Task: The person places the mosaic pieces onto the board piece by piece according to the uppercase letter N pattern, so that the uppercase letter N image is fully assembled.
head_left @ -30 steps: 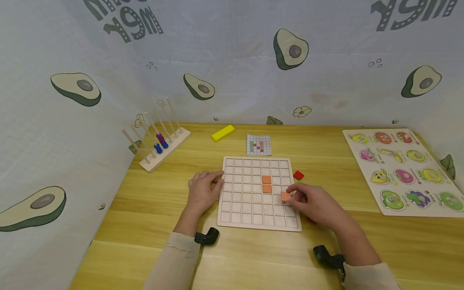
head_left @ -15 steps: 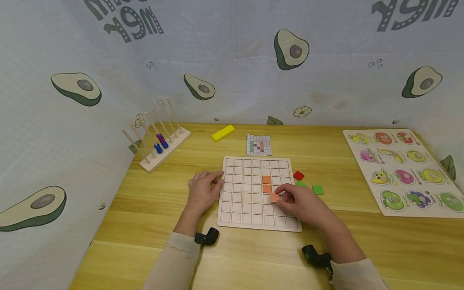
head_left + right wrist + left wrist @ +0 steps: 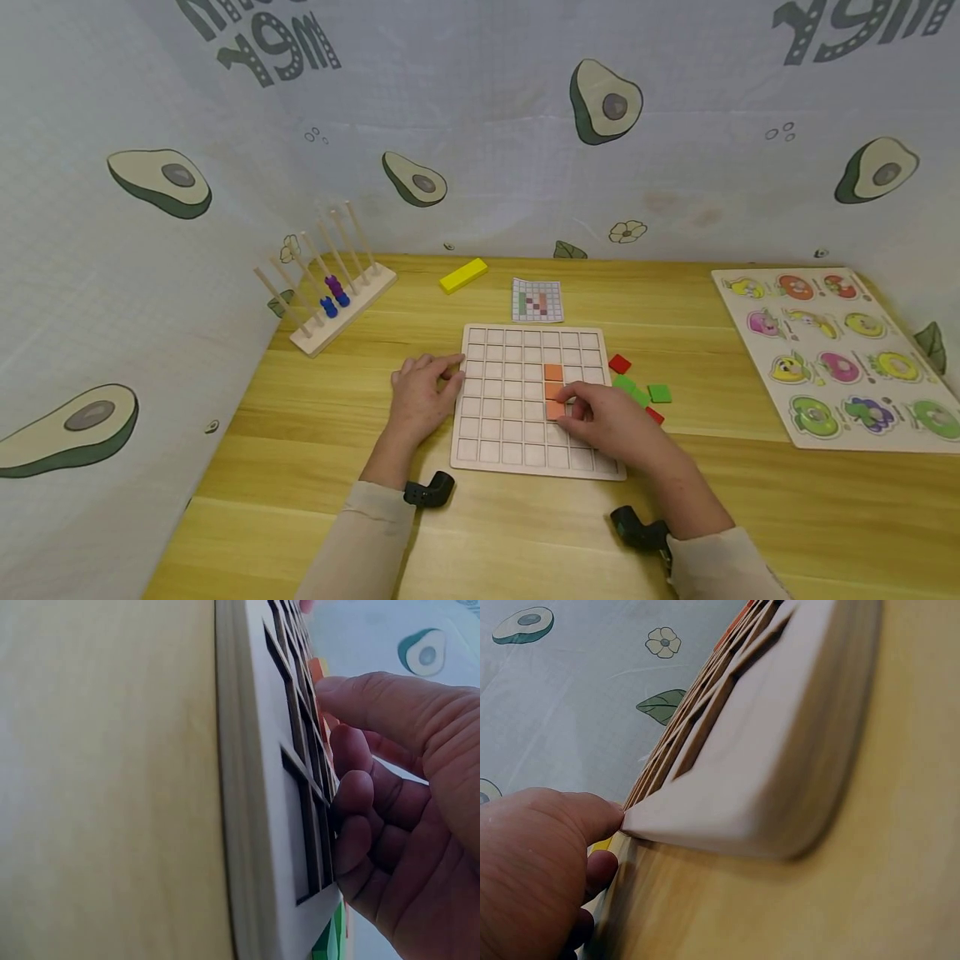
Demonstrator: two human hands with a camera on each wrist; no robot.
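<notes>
We find the right hand (image 3: pixel 611 425) over the grid board (image 3: pixel 513 429), finger and thumb narrowed in a pinch on an orange tile (image 3: pixel 553 411). That tile is near the board's centre, just at six o'clock of two more orange tiles (image 3: pixel 553 373); whether it is fully seated, we cannot tell. We note the left hand (image 3: pixel 423 400) at the board's nine o'clock edge, thumb and forefinger apart, both touching the rim. From board centre, we record on the desk (image 3: pixel 510 533): green tiles (image 3: pixel 659 392) at three, a red tile (image 3: pixel 619 364) at two, a patterned card (image 3: pixel 537 301) at twelve, a yellow block (image 3: pixel 463 276) at eleven.
</notes>
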